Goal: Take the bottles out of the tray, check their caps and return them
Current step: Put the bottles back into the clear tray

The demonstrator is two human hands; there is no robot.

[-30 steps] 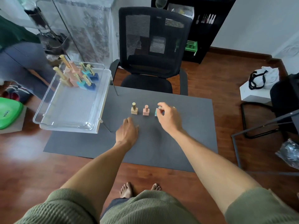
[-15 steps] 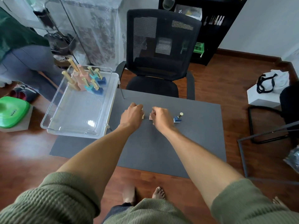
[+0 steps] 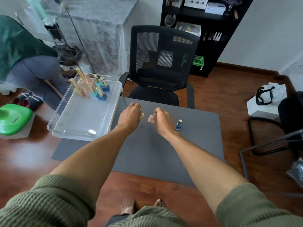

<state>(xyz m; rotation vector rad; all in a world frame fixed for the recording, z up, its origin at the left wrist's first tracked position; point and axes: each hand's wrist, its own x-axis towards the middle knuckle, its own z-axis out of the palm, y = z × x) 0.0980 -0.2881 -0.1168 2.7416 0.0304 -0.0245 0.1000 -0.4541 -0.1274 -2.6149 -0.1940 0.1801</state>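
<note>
left hand [image 3: 130, 116] pinching a beige bottle [image 3: 142, 114], right hand [image 3: 161, 117] pinching a tilted pink bottle [image 3: 150, 119], both lifted over the table [image 3: 164, 153]. clear tray [image 3: 85, 112] lying to the left, nearer the left hand. blue bottle [image 3: 179, 125] upright just right.

Your gray tabletop [image 3: 164, 153] carries a clear tray [image 3: 82, 118] over its left edge, hanging partly off the side. In the tray's far corner, gold-capped bottles stand bunched together: tan [image 3: 77, 89], pink [image 3: 86, 86], teal [image 3: 93, 94] and blue [image 3: 105, 87] ones. On the bare tabletop to the right a single blue bottle [image 3: 179, 125] with a gold cap stands upright, well apart from the tray. Near the middle of the far side, a beige bottle [image 3: 142, 114] and a pink bottle [image 3: 150, 119] sit at your hands, too blurred to tell whether they touch the surface.
</note>
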